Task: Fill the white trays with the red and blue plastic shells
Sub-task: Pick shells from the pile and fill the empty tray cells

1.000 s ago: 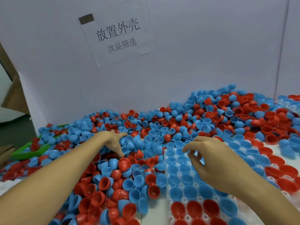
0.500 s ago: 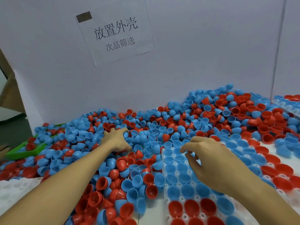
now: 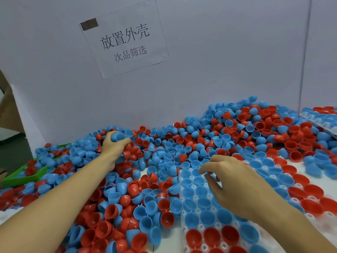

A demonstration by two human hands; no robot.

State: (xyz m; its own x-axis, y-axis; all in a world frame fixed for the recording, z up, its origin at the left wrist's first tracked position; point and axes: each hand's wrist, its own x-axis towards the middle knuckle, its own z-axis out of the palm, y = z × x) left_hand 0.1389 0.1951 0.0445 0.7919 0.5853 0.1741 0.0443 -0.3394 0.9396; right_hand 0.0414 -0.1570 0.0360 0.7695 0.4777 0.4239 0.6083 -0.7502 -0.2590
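Risk here, I'd guess, is the loose pile (image 3: 182,152) sliding onto the white tray (image 3: 197,210) and knocking seated shells crooked, since it crowds the tray's edge from 9 to 12 o'clock. Left hand (image 3: 115,143) reaches far out toward 11 o'clock, arm stretched, fingers curled round a blue shell (image 3: 117,136). Right hand (image 3: 229,179) hovers over the tray's far rows, fingertips pinched together; can't tell if it's holding anything.
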